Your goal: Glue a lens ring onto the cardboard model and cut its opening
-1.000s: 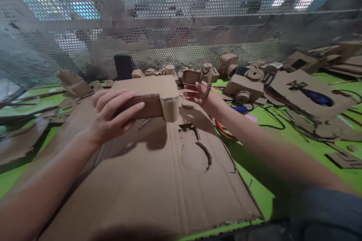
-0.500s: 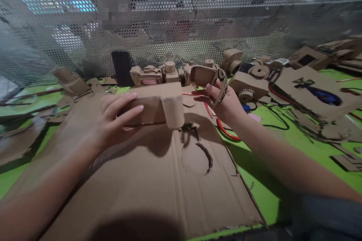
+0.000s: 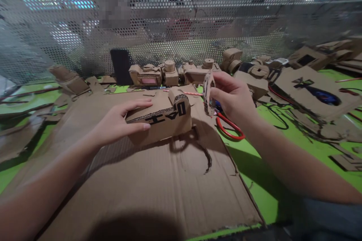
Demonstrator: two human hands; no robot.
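We are holding a cardboard box piece [image 3: 162, 118] in our left hand [image 3: 118, 126], fingers [image 3: 138, 104] wrapped over its top edge and thumb pressed along its near face, so that it is tilting just above the big cardboard sheet [image 3: 158, 188] covering the green counter [image 3: 254, 173]. Black lettering is showing on its side. Our right hand [image 3: 233, 98] is pinching a small cardboard disc [image 3: 208, 92] edge-on, close beside the box piece's rounded end but apart from it.

As we judge it, the thin disc could be bending or slipping out of the pinch if it is being pushed against the box at an angle, and the lightly held box could be tipping down onto the sheet. The red cable [image 3: 229, 130] lying just under the right wrist could be snagging as well.

Much is staying unclear to us. The lettering is reading upside down and only partly legible. The disc's face is turned away, so we cannot tell its pattern. Along the perforated metal screen [image 3: 181, 26] cardboard models [image 3: 169, 73] are standing in a row, their details blurred, and a dark upright object [image 3: 121, 67] is too dim to identify. Our forearms are being cut off by the frame's lower edge.
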